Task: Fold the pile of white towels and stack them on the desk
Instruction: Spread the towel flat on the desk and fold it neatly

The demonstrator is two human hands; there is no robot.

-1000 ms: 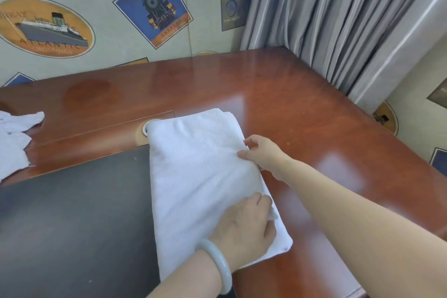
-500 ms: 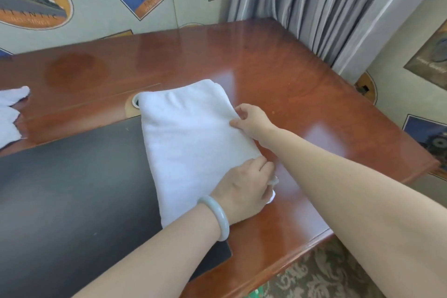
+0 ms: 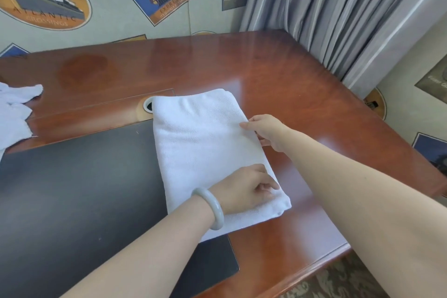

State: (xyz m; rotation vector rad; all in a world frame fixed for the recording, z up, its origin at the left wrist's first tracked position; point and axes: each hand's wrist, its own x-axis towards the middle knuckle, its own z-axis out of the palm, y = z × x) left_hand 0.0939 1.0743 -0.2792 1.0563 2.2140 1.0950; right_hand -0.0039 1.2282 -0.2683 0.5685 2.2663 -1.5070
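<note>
Folded towel lies flat on the desk, a long white terry rectangle, its left part over the black desk mat and its right part on bare glossy red-brown wood. The far left corner covers part of a round cable grommet, so only a crescent of the ring shows. My left hand sits on the near right corner, fingers curled and pinching the cloth there; a pale green bangle is on that wrist. My right hand holds the right edge farther up, thumb on top and fingers tucked beside or under the fold, where I cannot see their tips. My left forearm crosses the mat's near corner and hides the towel's near left edge. At the far left of the desk lies a loose heap of white towels, crumpled and cut off by the frame. Behind the desk is wallpaper printed with ship and locomotive posters; grey pleated curtain hangs at the right back corner. Patterned carpet shows below the desk's front edge, blurred and hard to read.
</note>
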